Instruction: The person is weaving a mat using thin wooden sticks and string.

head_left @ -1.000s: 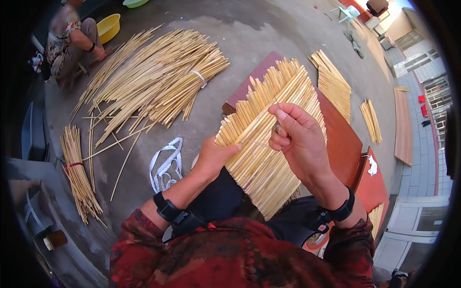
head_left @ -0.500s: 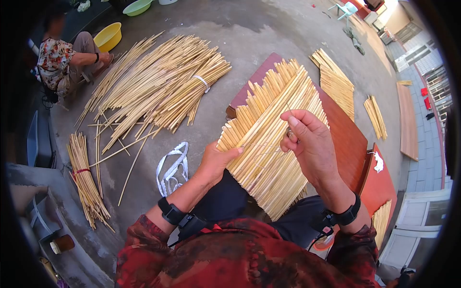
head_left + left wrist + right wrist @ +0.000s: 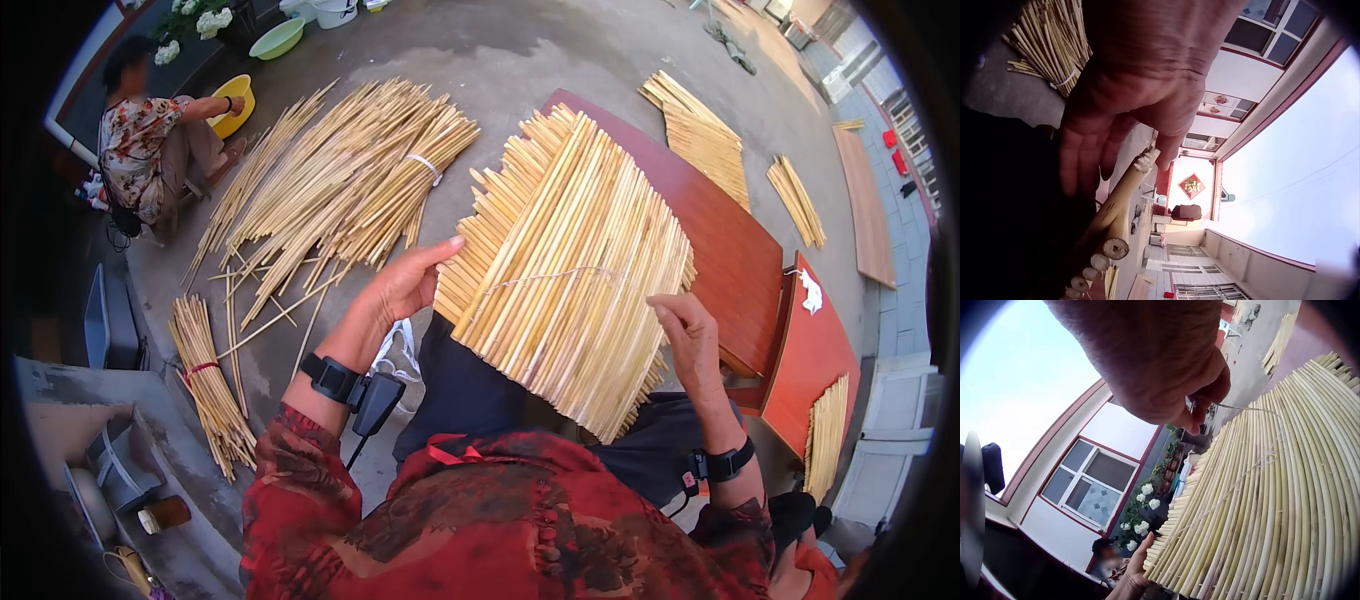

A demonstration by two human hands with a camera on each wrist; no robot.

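Note:
A panel of pale stalks laid side by side (image 3: 570, 280) lies over the lap, crossed by a thin thread (image 3: 560, 273). At its left edge is the left hand (image 3: 405, 285), thumb on the upper side and the fingers behind the edge; the left wrist view shows this hand (image 3: 1129, 106) with long fingers beside the stalk ends (image 3: 1116, 248). Over the right part of the panel, the right hand (image 3: 690, 340) pinches the thread between thumb and curled forefinger. In the right wrist view the thread (image 3: 1250, 409) runs from this hand (image 3: 1179, 381) to the stalks (image 3: 1272, 487).
A dark red board (image 3: 705, 250) lies beyond the panel. Loose stalks (image 3: 340, 180) spread over the ground at left, with a tied bundle (image 3: 212, 390) nearer. A seated person (image 3: 145, 150) is at the upper left by a yellow basin (image 3: 236, 108). More stalks (image 3: 708, 145) lie at upper right.
The right hand has moved right and down, away from the middle of the panel. The panel has turned and looks flatter. The left hand has moved up and left along its edge.

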